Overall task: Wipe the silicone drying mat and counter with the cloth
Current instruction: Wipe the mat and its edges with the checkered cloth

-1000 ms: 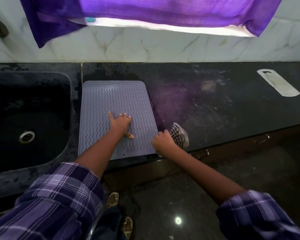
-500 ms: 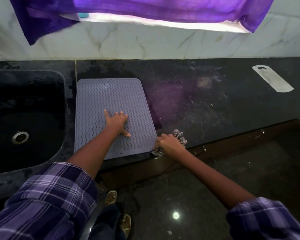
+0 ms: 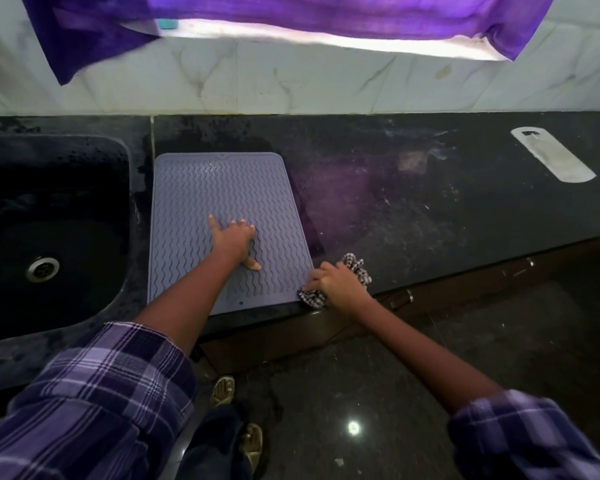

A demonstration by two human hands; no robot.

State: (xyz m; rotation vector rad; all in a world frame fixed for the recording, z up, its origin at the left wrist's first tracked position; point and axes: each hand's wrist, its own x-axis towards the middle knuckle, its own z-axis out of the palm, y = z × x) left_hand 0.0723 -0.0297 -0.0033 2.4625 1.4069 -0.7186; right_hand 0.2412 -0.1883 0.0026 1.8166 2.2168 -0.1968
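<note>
From the head view, a grey silicone drying mat point(image 3: 222, 216) with a wavy ribbed pattern lies flat on the dark stone surface point(image 3: 413, 209), just right of a black sink point(image 3: 49, 230). The left hand point(image 3: 234, 239) rests on the mat's middle, fingers spread and pressed flat against the ridges. The right hand point(image 3: 336, 282) is curled around a bunched checked cloth point(image 3: 355, 268), which sits on the surface touching the mat's near right corner, close to the front edge. Farther right, well apart, lies a pale flat oblong board point(image 3: 551, 155). A purple curtain point(image 3: 326, 15) hangs above the marble-tiled wall. Plaid sleeves point(image 3: 94, 403) cover both forearms.
</note>
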